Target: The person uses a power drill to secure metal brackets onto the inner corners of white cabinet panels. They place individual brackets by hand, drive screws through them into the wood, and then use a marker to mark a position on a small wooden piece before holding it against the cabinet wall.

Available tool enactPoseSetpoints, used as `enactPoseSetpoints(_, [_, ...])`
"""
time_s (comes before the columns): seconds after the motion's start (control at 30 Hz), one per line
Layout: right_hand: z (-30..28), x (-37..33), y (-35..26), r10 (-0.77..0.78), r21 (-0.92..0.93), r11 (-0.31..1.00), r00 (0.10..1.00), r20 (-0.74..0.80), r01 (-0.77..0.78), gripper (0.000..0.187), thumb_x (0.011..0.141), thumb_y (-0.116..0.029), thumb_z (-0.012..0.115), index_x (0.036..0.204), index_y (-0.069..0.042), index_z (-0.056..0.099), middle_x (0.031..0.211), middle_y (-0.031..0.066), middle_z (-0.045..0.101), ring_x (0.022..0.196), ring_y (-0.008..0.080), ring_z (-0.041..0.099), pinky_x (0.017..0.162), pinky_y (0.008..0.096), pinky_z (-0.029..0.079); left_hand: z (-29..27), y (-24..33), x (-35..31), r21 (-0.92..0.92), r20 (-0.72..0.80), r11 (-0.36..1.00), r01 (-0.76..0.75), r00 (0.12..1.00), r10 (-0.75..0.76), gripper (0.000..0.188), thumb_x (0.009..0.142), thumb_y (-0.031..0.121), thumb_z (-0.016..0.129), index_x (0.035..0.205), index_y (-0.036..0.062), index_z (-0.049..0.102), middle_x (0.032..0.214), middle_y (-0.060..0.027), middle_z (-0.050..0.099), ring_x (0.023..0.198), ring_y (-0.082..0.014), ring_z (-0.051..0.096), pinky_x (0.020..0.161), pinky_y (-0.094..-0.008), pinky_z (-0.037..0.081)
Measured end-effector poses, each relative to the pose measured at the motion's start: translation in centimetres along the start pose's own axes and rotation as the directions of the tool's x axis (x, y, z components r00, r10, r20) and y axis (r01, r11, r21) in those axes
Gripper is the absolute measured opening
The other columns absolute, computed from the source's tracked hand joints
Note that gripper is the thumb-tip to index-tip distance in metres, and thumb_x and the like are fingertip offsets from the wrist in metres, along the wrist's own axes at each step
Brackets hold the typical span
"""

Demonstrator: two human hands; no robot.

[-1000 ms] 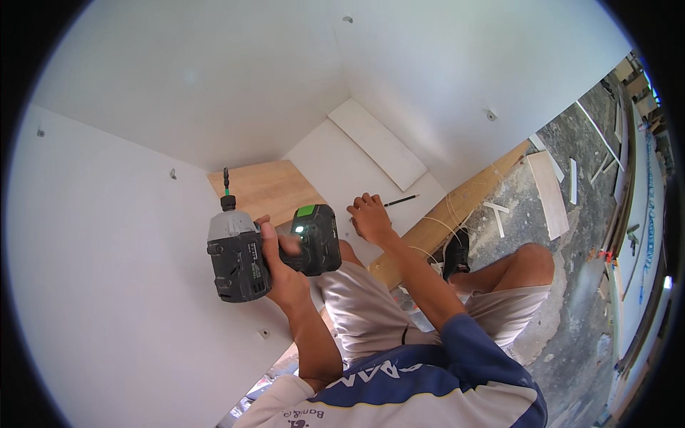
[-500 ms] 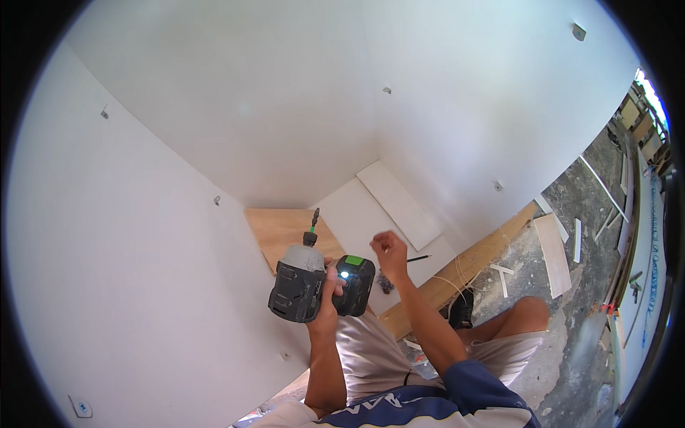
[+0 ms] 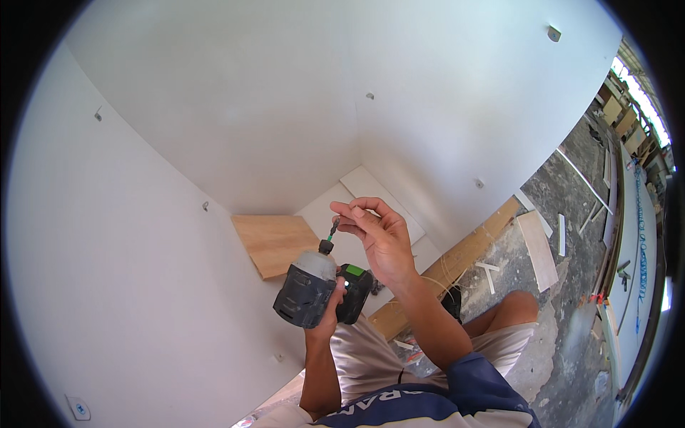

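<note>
My left hand (image 3: 328, 314) is wrapped round the grip of a black and grey cordless impact driver (image 3: 305, 289), its battery on the right with a green patch and a lit lamp. A thin bit (image 3: 333, 230) points upward from the chuck. Thumb and forefinger of my right hand (image 3: 384, 239) are pinched at the bit's tip; whatever small thing they hold there is too small to make out. Behind the driver lies a light brown wooden board (image 3: 270, 242) in the bottom of a white cabinet.
Tall white panels (image 3: 164, 271) stand on the left, behind and on the right, with small metal brackets (image 3: 554, 33) on them. A wooden plank (image 3: 457, 267) runs along the cabinet's near right edge. Offcuts (image 3: 538, 250) are scattered over the grey floor (image 3: 542, 342).
My right hand has moved left and up to the bit's tip, with its fingers now meeting there. The driver has tilted a little to the right in my left hand.
</note>
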State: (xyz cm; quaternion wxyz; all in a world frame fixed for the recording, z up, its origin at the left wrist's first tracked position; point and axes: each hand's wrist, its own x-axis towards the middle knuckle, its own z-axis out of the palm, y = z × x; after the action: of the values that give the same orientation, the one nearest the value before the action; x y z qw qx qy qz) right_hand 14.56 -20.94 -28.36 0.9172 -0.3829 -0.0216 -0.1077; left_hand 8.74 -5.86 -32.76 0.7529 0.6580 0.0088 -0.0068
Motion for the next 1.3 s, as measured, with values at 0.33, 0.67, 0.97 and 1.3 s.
enactPoseSetpoints(0.33, [0.5,-1.5,1.3,0.224,0.355,0.903,0.97,0.095,-0.243,0.018,0.097,-0.015,0.062,0.11,-0.003,0.062,0.1,0.006,0.063,0.09,0.0146,0.057,0.091,0.0348,0.047,-0.8,-0.5,-0.4,0.048,0.018,0.999,0.009,1.0,-0.01,0.022,0.088,0.013,0.077,0.105,0.0034,0.068,0.087,-0.0012,0.064,0.077,-0.0111,0.057,0.069,-0.0289,0.048])
enactPoseSetpoints(0.67, [0.8,-2.7,1.4,0.238,0.476,0.856,0.971,-0.021,-0.2,0.016,0.097,-0.022,0.064,0.107,-0.01,0.064,0.098,0.0008,0.064,0.085,0.011,0.056,0.09,0.0337,0.046,-0.7,-1.9,-0.3,0.06,0.081,0.997,-0.049,0.996,0.044,0.024,0.088,0.011,0.075,0.108,0.001,0.066,0.083,-0.0021,0.063,0.074,-0.0115,0.058,0.069,-0.0273,0.048])
enactPoseSetpoints(0.97, [0.8,-3.4,1.3,0.219,0.456,0.872,0.975,-0.037,-0.178,0.015,0.096,-0.021,0.064,0.107,-0.01,0.064,0.094,0.0005,0.064,0.08,0.01,0.055,0.089,0.0333,0.045,-0.7,-1.2,-0.7,0.019,0.117,1.0,-0.012,0.993,0.01,0.018,0.088,0.013,0.075,0.1,0.0021,0.065,0.074,-0.0005,0.061,0.065,-0.01,0.057,0.061,-0.0266,0.047])
enactPoseSetpoints(1.3, [0.3,-4.8,0.6,0.141,0.405,0.907,0.989,-0.037,-0.114,0.021,0.096,-0.019,0.064,0.113,-0.007,0.061,0.098,0.0017,0.061,0.078,0.01,0.055,0.085,0.0326,0.046,-0.1,0.0,-1.5,-0.005,0.174,0.999,0.033,0.984,-0.032,0.014,0.089,0.015,0.075,0.09,0.0034,0.067,0.069,0.0007,0.06,0.06,-0.0084,0.054,0.058,-0.025,0.045])
